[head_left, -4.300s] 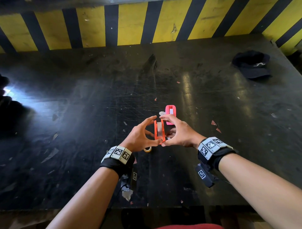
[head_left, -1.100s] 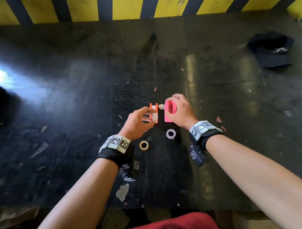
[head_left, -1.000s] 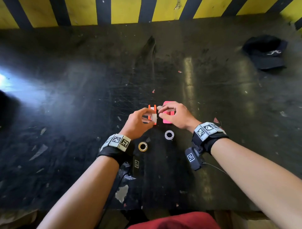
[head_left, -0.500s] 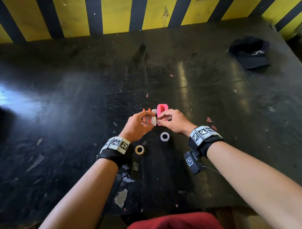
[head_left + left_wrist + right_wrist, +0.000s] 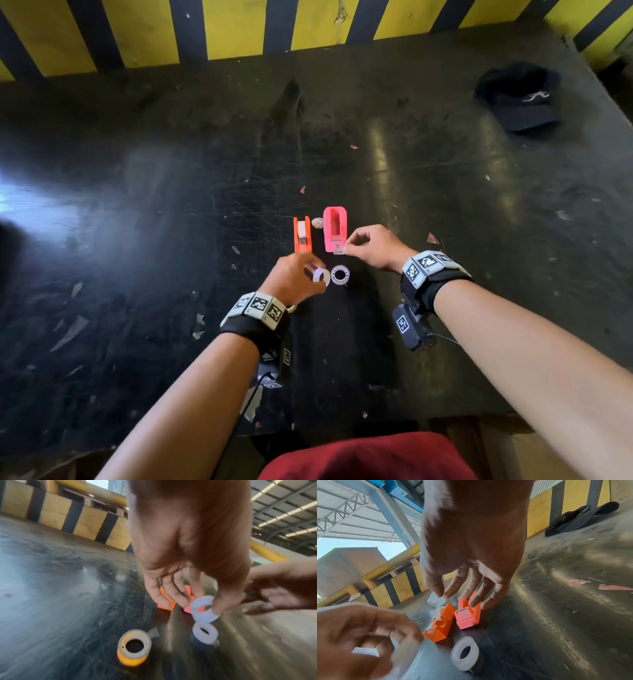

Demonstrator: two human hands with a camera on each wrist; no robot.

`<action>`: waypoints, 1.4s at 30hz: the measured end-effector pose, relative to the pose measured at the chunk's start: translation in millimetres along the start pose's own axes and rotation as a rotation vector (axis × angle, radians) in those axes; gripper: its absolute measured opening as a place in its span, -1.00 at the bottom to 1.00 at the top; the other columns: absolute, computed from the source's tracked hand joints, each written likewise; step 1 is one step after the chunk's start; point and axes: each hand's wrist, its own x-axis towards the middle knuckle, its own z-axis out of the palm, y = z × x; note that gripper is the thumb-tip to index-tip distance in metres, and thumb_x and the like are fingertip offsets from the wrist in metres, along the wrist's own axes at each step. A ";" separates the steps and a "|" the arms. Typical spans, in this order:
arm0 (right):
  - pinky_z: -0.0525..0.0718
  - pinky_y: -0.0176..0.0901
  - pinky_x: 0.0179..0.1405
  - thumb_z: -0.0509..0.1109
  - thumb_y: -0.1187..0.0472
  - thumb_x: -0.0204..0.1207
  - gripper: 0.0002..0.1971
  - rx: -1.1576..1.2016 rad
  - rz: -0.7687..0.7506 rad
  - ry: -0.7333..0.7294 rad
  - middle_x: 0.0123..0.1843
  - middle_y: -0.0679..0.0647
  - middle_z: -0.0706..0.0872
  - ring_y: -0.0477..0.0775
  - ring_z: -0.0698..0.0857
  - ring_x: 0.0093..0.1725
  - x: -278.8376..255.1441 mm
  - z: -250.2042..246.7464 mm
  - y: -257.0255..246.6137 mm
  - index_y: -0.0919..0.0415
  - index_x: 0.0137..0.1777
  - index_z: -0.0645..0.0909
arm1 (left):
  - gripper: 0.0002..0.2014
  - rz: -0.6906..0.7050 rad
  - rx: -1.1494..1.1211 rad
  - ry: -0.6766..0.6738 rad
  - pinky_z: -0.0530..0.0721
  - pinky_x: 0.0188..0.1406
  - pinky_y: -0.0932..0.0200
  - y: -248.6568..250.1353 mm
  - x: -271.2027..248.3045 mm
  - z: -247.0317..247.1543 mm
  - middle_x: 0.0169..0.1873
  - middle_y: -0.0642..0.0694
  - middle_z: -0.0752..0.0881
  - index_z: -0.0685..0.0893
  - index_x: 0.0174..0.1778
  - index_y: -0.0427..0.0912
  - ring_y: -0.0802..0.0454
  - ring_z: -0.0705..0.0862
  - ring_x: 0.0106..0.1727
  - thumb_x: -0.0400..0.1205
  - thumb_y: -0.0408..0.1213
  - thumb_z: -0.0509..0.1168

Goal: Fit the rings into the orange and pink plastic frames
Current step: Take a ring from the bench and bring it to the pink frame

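The orange frame (image 5: 302, 236) and the pink frame (image 5: 335, 231) stand side by side on the black table (image 5: 171, 240). Something white sits in the orange frame (image 5: 441, 622); the slot of the pink frame (image 5: 467, 615) looks bare. Just in front of the orange frame, my left hand (image 5: 298, 279) pinches a white ring (image 5: 204, 609) between thumb and fingers. A second whitish ring (image 5: 340, 274) lies flat beside it. My right hand (image 5: 371, 245) hovers at the pink frame's near end, its thumb and forefinger pinching a small clear scrap (image 5: 338, 249).
A yellow ring (image 5: 133, 646) lies on the table under my left wrist. A small crumpled white bit (image 5: 318, 222) sits between the frames' far ends. A black cap (image 5: 520, 96) lies at the back right. Yellow-and-black boards (image 5: 239, 27) close the far edge.
Both hands were together at the orange frame. My left hand has drawn back toward me with the white ring, and my right hand has shifted to the pink frame's near end.
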 end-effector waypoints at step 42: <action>0.63 -0.21 -0.07 0.60 0.11 0.54 -0.94 0.030 -0.139 -0.142 -0.18 0.00 0.85 -0.11 0.75 -0.21 -14.4 -17.5 -0.9 0.01 -0.09 0.76 | -0.55 0.155 -0.156 0.119 0.70 -0.17 0.47 22.7 8.9 -13.8 -0.05 0.17 0.82 0.68 0.11 -0.09 0.26 0.83 -0.22 0.35 -0.28 0.67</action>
